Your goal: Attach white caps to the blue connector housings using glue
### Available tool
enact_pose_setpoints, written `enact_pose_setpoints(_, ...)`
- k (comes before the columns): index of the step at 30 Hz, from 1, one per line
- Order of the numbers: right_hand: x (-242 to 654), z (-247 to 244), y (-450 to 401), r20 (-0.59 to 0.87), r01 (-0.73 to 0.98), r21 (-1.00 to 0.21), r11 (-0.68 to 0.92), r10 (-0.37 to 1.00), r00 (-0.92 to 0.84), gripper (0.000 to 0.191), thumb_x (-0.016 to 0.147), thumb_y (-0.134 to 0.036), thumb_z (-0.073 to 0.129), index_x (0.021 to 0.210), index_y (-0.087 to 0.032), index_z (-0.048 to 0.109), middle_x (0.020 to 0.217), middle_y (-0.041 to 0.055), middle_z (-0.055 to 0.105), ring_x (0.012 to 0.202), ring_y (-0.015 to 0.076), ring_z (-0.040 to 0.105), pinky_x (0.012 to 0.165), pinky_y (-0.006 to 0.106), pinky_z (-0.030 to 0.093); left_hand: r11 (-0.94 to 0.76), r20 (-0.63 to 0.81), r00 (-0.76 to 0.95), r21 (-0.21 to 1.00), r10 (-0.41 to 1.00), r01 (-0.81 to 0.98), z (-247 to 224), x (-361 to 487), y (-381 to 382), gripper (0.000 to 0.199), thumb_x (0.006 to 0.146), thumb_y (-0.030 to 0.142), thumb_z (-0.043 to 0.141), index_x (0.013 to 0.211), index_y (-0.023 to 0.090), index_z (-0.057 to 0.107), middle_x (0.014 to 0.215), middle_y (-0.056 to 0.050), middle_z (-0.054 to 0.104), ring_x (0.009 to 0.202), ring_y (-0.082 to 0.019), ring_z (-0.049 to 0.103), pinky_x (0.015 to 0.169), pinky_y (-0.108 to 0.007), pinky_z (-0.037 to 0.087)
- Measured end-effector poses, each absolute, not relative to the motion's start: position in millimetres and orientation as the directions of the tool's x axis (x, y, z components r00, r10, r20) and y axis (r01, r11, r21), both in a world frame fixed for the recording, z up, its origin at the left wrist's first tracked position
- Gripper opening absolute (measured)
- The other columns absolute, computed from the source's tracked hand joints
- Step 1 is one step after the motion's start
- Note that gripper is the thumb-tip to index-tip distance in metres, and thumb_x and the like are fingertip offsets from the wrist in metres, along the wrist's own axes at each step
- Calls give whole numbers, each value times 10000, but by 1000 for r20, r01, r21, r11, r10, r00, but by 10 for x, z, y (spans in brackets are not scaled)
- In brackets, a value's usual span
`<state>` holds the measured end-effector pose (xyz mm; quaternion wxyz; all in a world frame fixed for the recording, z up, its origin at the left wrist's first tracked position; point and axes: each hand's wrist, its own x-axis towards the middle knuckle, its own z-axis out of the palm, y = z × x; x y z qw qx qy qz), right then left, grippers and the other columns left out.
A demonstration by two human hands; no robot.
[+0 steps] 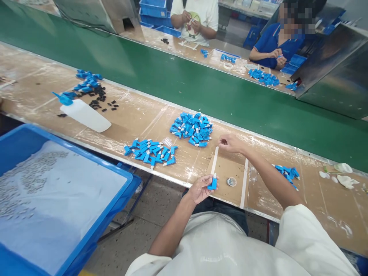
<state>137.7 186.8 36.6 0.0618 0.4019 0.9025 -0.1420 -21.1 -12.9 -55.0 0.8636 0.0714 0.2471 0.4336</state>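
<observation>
The left hand (202,188) holds 1 blue, white-tipped piece (212,183); the right hand (230,143) curls, its grip unclear.

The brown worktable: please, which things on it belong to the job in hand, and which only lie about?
Probably in the job:
blue plastic piece with white tip, held in the left hand
heap of similar blue pieces by the right hand
small round dish

Seemingly just lying about:
white bottle with blue nozzle
crumpled whitish scraps, far right
</observation>
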Motion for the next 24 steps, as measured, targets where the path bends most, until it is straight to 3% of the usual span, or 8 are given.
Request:
enact_pose_setpoints(2,1505,415,1679,-126,666,-570,480,751,-648,196,904,-287,587,923,-136,710,808,69,739,681,169,676,650,278,523,603,-366,487,352,793,-716,-452,-237,-114,406,679,315,936,938,87,723,770,-82,714,662,-122,677,532,-158,496)
enact_pose_setpoints(3,1570,433,1558,-85,543,-767,342,784,-615,227,880,-367,656,910,-148,710,765,49,727,627,156,663,609,274,527,597,-365,480,362,797,-716,-395,-248,-104,402,687,311,932,948,87,723,786,-88,719,676,-127,682,532,-160,498)
enact_pose_setpoints(5,1676,458,1280,-70,233,-970,66,846,-528,329,768,-469,804,866,-165,721,705,25,708,564,139,641,547,263,528,577,-364,457,379,812,-723,-279,-258,-78,382,709,301,917,958,85,723,794,-92,721,680,-127,678,535,-163,500)
enact_pose_setpoints(9,1753,496,748,-150,-40,-982,-185,889,-433,387,656,-492,915,784,-178,728,677,13,690,540,106,613,503,225,526,510,-348,387,412,854,-755,-65,-200,-18,382,709,312,916,953,86,730,808,-86,726,662,-107,647,549,-170,508)
enact_pose_setpoints(14,1762,525,402,-157,-198,-949,-247,911,-382,360,658,-447,930,757,-183,706,656,-4,656,510,84,572,451,191,492,458,-320,339,457,885,-763,137,-39,0,472,623,398,961,939,115,754,793,-52,720,674,-108,638,558,-182,521)
enact_pose_setpoints(19,1807,506,303,-154,-252,-934,-252,922,-355,370,636,-430,946,744,-183,694,651,-3,662,506,86,573,448,188,492,438,-313,317,489,895,-755,249,57,-40,535,593,405,974,985,109,763,807,-44,718,683,-110,647,574,-195,531)
enact_pose_setpoints(24,1809,523,250,-162,-202,-951,-236,931,-327,390,621,-472,951,754,-188,718,662,4,679,521,100,598,464,206,515,418,-305,293,545,906,-727,282,95,-72,511,585,386,976,973,126,770,811,-31,728,656,-102,640,608,-216,547)
